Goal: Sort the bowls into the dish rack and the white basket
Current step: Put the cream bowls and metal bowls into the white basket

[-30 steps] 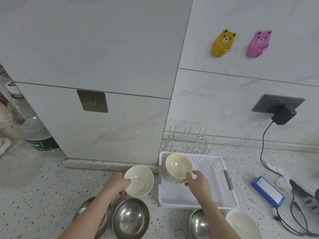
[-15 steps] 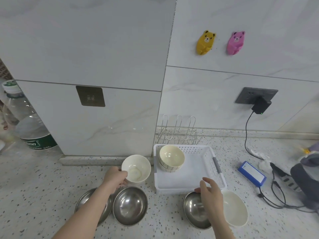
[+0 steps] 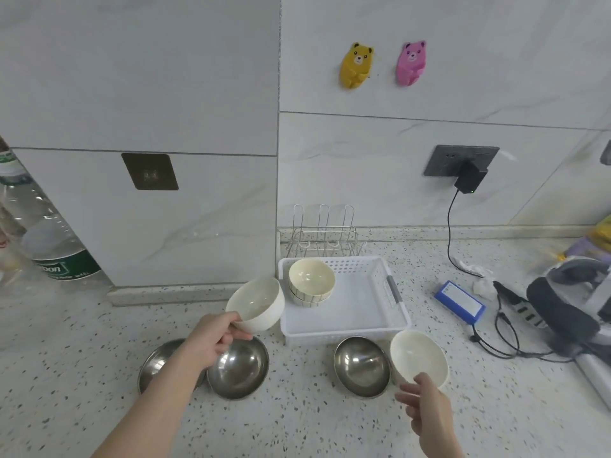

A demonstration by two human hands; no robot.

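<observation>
Left hand (image 3: pixel 211 335) pinches smooth round white bowl (image 3: pixel 256 304) beside perforated basket (image 3: pixel 393 312).

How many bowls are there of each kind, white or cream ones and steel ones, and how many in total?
White or cream bowls: 4, namely one in the left hand, one at the right hand, and two stacked in the white basket.
Steel bowls: 3.
Total: 7 bowls.

A yellow bear hook (image 3: pixel 356 65) and a pink bear hook (image 3: pixel 410 63) are stuck on the wall. A black charger (image 3: pixel 469 178) is plugged into a grey socket (image 3: pixel 444 159). A blue box (image 3: pixel 459 301) is laid on the counter (image 3: pixel 66 342).
</observation>
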